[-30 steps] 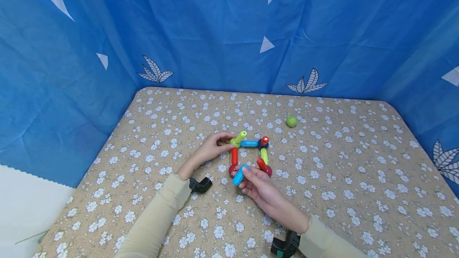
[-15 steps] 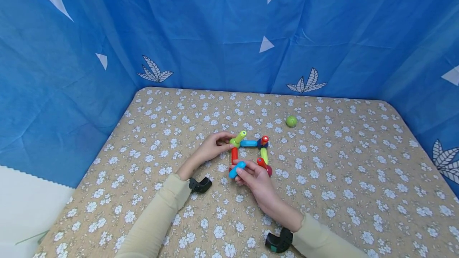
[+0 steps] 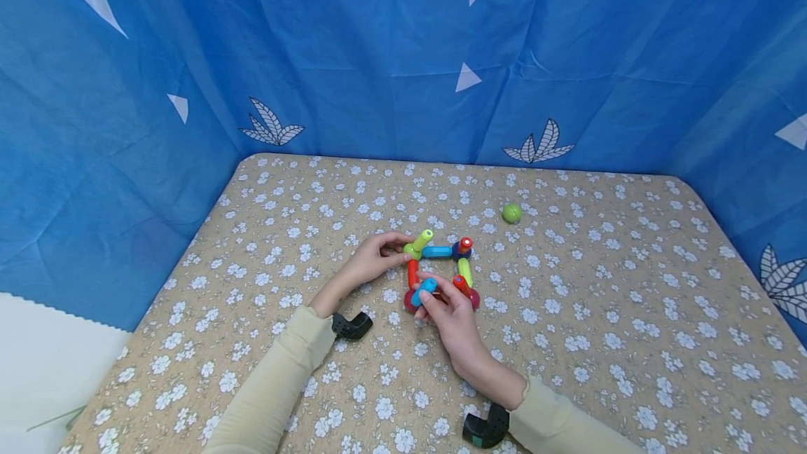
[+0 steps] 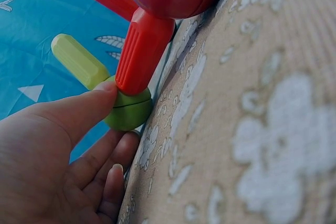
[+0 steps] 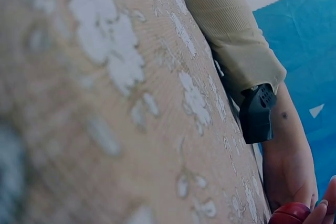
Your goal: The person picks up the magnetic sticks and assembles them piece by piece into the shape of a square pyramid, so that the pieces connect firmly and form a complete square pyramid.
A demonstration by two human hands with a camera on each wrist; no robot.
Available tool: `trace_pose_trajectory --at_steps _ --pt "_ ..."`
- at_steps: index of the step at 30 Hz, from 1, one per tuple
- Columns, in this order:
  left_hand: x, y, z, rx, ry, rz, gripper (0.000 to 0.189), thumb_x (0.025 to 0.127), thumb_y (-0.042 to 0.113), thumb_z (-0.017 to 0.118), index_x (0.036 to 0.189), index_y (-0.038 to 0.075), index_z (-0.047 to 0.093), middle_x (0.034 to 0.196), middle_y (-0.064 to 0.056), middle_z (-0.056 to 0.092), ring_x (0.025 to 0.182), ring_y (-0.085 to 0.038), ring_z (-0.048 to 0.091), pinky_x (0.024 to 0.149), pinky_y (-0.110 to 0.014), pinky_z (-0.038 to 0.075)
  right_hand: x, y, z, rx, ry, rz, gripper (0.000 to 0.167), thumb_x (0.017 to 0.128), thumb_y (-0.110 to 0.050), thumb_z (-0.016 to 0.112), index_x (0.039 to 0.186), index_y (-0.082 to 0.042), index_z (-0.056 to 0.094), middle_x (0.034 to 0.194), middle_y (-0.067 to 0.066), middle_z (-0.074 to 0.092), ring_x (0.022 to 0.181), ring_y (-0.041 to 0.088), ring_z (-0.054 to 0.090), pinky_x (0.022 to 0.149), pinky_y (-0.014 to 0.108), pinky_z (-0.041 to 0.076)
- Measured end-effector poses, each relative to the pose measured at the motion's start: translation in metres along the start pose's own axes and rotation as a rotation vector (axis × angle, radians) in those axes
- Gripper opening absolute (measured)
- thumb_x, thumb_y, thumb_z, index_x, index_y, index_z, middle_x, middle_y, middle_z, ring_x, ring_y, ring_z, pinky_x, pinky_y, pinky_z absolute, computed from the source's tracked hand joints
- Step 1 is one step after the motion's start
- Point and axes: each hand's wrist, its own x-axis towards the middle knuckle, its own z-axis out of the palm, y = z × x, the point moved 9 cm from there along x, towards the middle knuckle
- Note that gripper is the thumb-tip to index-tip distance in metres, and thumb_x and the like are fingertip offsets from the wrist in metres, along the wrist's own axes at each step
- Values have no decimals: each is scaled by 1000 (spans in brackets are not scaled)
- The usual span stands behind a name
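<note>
A square frame of toy building rods and balls lies on the table. At its back left corner my left hand (image 3: 372, 258) holds a green ball (image 4: 128, 113), thumb on one side, which bears an upright yellow-green rod (image 3: 424, 239). My right hand (image 3: 463, 328) pinches a blue rod (image 3: 424, 291), tilted upward over the near left red ball (image 3: 409, 302); contact between them cannot be made out. A red rod (image 4: 139, 51) joins that ball to the green one. Red rods rise from the dark blue ball (image 3: 462, 253) and the near right red ball (image 3: 475, 299).
A loose green ball (image 3: 512, 213) lies behind the frame, to the right. Flowered cloth covers the table (image 3: 599, 286), and blue curtains (image 3: 391, 54) stand around its back and sides. Each wrist wears a black camera mount (image 3: 353, 326).
My right hand has shifted slightly left and forward, and the blue rod has turned more upright over the near left red ball. The left hand stays on the green ball.
</note>
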Motion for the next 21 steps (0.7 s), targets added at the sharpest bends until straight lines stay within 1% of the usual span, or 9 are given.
trace_pose_trajectory --at_steps 3,10,17,21 --pt "-1 1 0 0 -2 3 31 88 17 67 118 7 64 102 0 63 92 -15 57 77 -31 48 0 -1 1 -5 -6 -17 34 93 -5 57 127 -4 54 110 19 56 70 17 57 68 26 50" --pt "-1 2 -1 6 0 4 31 89 17 67 118 8 63 102 0 63 92 -15 57 77 -31 48 1 -1 1 5 -22 -34 34 92 -1 57 126 -2 54 108 20 56 71 17 59 69 25 51" --pt "-1 2 -1 15 6 7 31 88 15 67 118 8 64 101 0 63 91 -15 57 77 -31 47 3 2 2 21 -42 -22 34 92 -1 57 126 3 54 119 20 55 71 16 59 70 24 50" --pt "-1 1 0 15 2 1 31 88 15 67 118 8 63 101 0 63 91 -15 57 77 -31 47 2 3 2 16 -39 -20 35 93 -2 57 127 3 54 120 20 56 70 16 60 70 24 51"
